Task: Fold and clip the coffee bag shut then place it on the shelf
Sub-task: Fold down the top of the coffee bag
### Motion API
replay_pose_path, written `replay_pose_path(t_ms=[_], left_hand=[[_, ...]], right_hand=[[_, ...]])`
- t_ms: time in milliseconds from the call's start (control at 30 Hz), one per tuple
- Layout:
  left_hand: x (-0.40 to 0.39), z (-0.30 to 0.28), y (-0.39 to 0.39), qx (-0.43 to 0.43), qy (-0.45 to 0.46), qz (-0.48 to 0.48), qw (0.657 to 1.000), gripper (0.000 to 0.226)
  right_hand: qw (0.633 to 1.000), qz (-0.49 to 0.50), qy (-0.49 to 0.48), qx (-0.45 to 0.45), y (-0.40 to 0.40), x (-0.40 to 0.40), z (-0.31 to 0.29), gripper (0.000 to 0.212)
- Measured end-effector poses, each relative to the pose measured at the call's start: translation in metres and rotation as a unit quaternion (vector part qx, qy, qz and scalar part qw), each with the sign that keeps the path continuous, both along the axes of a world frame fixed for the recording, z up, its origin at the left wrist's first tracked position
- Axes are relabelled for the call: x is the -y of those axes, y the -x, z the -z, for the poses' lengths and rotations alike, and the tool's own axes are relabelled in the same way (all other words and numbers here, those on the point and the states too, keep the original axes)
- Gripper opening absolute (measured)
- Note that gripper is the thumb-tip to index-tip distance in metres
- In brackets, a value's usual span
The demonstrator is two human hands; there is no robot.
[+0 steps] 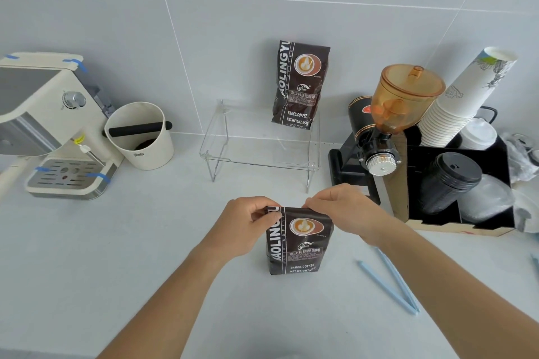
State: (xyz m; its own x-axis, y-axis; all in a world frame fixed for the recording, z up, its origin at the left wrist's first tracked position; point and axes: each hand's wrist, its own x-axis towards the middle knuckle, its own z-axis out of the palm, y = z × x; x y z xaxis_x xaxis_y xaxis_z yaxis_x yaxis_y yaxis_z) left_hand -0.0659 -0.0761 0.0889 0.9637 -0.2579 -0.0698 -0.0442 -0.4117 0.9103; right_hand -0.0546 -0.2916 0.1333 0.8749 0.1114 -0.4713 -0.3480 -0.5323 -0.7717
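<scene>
Near the middle of the pale surface [122, 242] the coffee bag [297, 245] stands upright, label facing the camera, long axis vertical. Left hand [248, 221] and right hand [341, 207] reach in from the near edge, fingers pinching its folded top corners. Blue clip [390, 283] lies open just right. Clear shelf [259, 151] sits behind, by the tiled wall, carrying a second bag [300, 84].

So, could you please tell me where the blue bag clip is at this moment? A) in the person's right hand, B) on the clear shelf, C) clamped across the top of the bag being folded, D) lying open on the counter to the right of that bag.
D: the blue clip lies spread open on the counter, right of the coffee bag both hands grip at its top.
</scene>
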Motion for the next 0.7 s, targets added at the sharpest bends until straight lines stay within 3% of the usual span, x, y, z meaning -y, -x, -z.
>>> replay_pose_path(t_ms=[233, 467, 600, 700], left_hand=[[0.003, 0.009, -0.001, 0.002, 0.028, -0.037, 0.999, 0.005], [0.003, 0.015, -0.002, -0.025, 0.128, -0.027, 0.991, 0.015], [0.003, 0.019, -0.001, -0.02, 0.149, -0.027, 0.988, 0.024], [0.004, 0.024, 0.0, -0.018, 0.162, -0.044, 0.986, 0.015]], right_hand=[[0.984, -0.135, 0.015, 0.113, 0.01, 0.019, 0.002, 0.022], [0.977, -0.084, 0.002, 0.198, 0.01, 0.035, 0.019, 0.016], [0.974, -0.119, -0.001, 0.192, 0.011, 0.039, 0.019, 0.017], [0.972, -0.127, -0.006, 0.196, 0.01, 0.042, 0.02, 0.017]])
